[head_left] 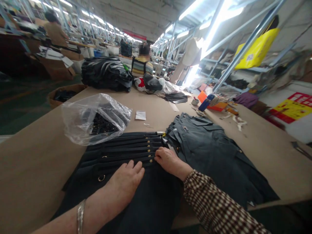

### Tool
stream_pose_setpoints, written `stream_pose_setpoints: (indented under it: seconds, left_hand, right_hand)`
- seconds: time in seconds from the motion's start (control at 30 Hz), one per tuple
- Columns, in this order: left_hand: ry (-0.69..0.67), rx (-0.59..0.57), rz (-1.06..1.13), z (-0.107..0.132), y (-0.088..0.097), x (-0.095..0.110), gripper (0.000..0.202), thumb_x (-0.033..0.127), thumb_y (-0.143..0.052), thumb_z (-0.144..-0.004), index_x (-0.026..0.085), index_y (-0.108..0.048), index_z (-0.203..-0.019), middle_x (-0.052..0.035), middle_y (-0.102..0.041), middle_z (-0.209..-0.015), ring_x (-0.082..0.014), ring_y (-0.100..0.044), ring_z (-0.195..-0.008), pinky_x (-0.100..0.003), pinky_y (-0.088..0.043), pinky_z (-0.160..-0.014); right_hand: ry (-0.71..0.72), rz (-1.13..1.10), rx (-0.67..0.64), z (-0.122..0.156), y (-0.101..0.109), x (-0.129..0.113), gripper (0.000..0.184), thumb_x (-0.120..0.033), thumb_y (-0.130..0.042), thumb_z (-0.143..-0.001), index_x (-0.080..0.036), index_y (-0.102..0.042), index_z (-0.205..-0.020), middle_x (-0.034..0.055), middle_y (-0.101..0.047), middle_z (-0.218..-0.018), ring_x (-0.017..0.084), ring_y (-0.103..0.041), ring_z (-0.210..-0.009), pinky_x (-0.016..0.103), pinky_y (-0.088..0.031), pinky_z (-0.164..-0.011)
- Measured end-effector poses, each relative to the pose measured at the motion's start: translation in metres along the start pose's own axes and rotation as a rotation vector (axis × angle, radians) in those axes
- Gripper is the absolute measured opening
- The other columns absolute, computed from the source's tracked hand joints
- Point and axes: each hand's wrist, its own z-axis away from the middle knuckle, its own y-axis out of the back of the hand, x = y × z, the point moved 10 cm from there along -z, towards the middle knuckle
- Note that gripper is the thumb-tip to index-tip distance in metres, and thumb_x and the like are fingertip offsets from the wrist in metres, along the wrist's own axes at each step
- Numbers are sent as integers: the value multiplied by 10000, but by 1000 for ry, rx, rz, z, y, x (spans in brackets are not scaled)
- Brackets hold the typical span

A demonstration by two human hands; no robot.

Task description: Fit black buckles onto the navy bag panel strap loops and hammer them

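Observation:
A stack of dark garments (pixel 156 191), perhaps skirts or trousers, lies in front of me with its waistbands layered in steps. Gold buttons (pixel 151 161) line the right end of the bands, and a metal D-ring (pixel 101 178) shows at the left. My left hand (pixel 126 180) rests on the nearest garment just below its waistband, fingers loosely bent and slightly apart. At the button end, my right hand (pixel 169 161) has its fingers closed on the edge of a waistband; the fingertips are partly hidden. A second pile of dark garments (pixel 204 146) lies beside it.
A clear plastic bag (pixel 97 120) with dark straps sits beyond the stack, near a small white paper (pixel 140 115). Farther back are a large dark cloth pile (pixel 106 73), a blue box (pixel 206 102) and orange items. Scissors (pixel 301 150) lie at the table's right. People sit in the background.

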Motion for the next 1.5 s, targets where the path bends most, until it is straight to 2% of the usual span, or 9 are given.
stream_pose_setpoints:
  seconds: [0.1, 0.23, 0.47, 0.6, 0.9, 1.1, 1.2, 1.3, 1.5]
  left_hand:
    - [10, -36, -6, -4, -18, 4, 520, 24, -376, -797, 182, -561, -1256, -139, -521, -1346, -336, -534, -1136, -475, -486, -873]
    - [16, -64, 7, -4, -20, 2, 552, -8, -362, -786, 180, -558, -1267, -141, -524, -1347, -326, -534, -1153, -468, -485, -891]
    - [36, -103, -10, -5, -15, 2, 594, -36, -338, -773, 185, -553, -1281, -131, -511, -1367, -334, -525, -1177, -459, -492, -883]
    - [37, -92, -30, -5, -19, 2, 619, -47, -332, -760, 191, -555, -1286, -131, -508, -1372, -332, -521, -1189, -464, -491, -899]
    - [63, -83, -8, -2, -17, 1, 664, -90, -300, -756, 211, -555, -1289, -124, -502, -1373, -333, -512, -1209, -479, -479, -953]
    - [78, -142, -7, -1, -8, 2, 676, -104, -281, -748, 209, -551, -1282, -114, -506, -1366, -325, -507, -1216, -464, -479, -975]
    - [84, -151, -17, -1, -6, 3, 681, -105, -264, -751, 207, -546, -1286, -112, -511, -1363, -318, -511, -1214, -459, -478, -979]
    - [94, -168, -19, -1, -6, 3, 687, -105, -250, -759, 217, -541, -1292, -99, -503, -1374, -305, -495, -1233, -443, -467, -996]
    - [69, -115, -12, 0, -14, 2, 656, -85, -291, -759, 191, -551, -1293, -137, -506, -1369, -323, -512, -1208, -475, -466, -970]
  right_hand:
    - [-14, 57, 83, 12, 36, 16, 176, -219, -499, -900, -198, -628, -1019, 52, -620, -1017, 164, -563, -944, 251, -396, -825]
    - [-180, 257, 149, 35, 88, 83, 247, -126, -443, -886, -176, -619, -1053, 86, -613, -1021, 199, -534, -981, 295, -372, -893]
    - [-187, 265, -218, 70, 81, 173, 470, -18, -520, -693, -243, -617, -1094, 53, -597, -1114, 214, -515, -1006, 300, -382, -846]
    - [-169, 257, -153, 88, 84, 176, 135, -116, -563, -753, -202, -620, -841, 50, -602, -975, 196, -523, -939, 293, -384, -833]
    - [-234, 169, 206, 207, 150, 175, 100, -167, -446, -810, -204, -539, -819, 70, -612, -948, 210, -546, -964, 334, -425, -856]
    - [-563, 43, -258, 282, 105, 221, 189, -107, -463, -720, -207, -620, -692, 13, -640, -647, 167, -594, -610, 260, -435, -559]
    - [-537, 7, -136, 262, 113, 223, 255, -148, -466, -803, -219, -704, -862, 53, -717, -842, 188, -657, -773, 279, -495, -698]
    - [-330, 104, 56, 212, 121, 200, 284, -190, -429, -888, -221, -687, -1005, 70, -689, -983, 186, -645, -875, 299, -496, -810]
    - [-89, 356, -17, 159, 69, 170, 225, -114, -470, -885, -198, -649, -992, 69, -596, -910, 181, -570, -881, 278, -491, -776]
